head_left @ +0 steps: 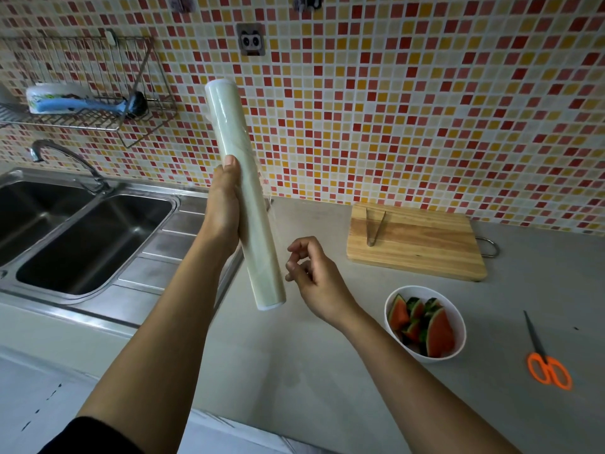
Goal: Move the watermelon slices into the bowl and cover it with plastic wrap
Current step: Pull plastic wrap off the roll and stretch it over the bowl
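The roll of plastic wrap [235,136] is gripped around its middle by the left hand [224,204] and held tilted above the counter [327,371], beside the sink. The right hand [316,276] is held just beside the roll's lower end with fingers curled; whether film is pinched cannot be told. The watermelon slices [438,335] are piled in the uncovered white bowl [435,359], between the cutting board [425,250] and the scissors [546,362].
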`<state>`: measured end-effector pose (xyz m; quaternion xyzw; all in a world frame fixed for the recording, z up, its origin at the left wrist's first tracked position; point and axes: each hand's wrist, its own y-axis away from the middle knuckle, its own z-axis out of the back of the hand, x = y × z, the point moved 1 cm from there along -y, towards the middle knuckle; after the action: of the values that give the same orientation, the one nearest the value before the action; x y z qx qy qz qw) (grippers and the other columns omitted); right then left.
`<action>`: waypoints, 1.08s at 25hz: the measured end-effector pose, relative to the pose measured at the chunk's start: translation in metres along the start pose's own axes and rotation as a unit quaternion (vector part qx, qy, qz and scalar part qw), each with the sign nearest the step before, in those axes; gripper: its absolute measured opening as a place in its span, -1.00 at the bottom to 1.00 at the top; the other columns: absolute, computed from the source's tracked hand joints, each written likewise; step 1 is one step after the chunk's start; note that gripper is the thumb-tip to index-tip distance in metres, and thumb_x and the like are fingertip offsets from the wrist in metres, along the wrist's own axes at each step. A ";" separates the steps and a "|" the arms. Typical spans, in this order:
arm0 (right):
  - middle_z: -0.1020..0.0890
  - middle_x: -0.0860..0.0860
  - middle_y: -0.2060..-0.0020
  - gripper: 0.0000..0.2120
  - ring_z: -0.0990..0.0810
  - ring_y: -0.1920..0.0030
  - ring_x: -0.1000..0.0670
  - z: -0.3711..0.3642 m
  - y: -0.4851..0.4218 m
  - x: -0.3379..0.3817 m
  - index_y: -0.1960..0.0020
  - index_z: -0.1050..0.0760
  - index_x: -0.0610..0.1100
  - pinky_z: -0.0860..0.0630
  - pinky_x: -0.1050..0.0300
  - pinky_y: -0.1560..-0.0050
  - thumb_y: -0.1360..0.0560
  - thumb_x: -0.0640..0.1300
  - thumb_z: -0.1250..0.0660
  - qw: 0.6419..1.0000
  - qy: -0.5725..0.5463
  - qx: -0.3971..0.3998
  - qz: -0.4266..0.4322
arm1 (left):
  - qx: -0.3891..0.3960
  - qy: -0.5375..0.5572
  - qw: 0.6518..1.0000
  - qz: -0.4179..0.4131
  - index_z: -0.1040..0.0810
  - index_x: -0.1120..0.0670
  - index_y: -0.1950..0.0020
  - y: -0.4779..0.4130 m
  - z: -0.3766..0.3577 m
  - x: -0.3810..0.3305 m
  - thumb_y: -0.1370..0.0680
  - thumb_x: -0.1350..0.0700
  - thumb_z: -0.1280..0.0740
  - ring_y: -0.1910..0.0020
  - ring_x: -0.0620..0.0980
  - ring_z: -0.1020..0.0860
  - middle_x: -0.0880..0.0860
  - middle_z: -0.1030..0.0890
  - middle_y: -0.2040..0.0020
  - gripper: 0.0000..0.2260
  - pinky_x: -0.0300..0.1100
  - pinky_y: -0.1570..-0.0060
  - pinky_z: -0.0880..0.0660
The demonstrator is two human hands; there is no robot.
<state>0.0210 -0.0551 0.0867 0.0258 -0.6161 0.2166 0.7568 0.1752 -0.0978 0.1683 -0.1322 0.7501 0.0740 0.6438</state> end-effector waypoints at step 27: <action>-0.62 0.09 0.04 -0.65 -0.58 -0.02 0.04 0.011 0.001 -0.024 -0.04 -0.50 0.06 -0.50 0.10 -0.05 -0.55 0.24 -0.06 0.978 -0.031 -0.080 -0.188 | 0.008 -0.232 0.969 -0.089 -0.39 -0.09 -0.10 0.008 -0.008 0.001 -0.47 -0.33 -0.12 0.09 -0.09 -0.55 -0.10 -0.55 0.09 -0.61 -0.05 0.06 -0.50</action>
<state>0.0073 -0.0641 0.0666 0.0868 -0.6392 0.0198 0.7638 0.1658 -0.0927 0.1685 -0.1725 0.5659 0.0397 0.8052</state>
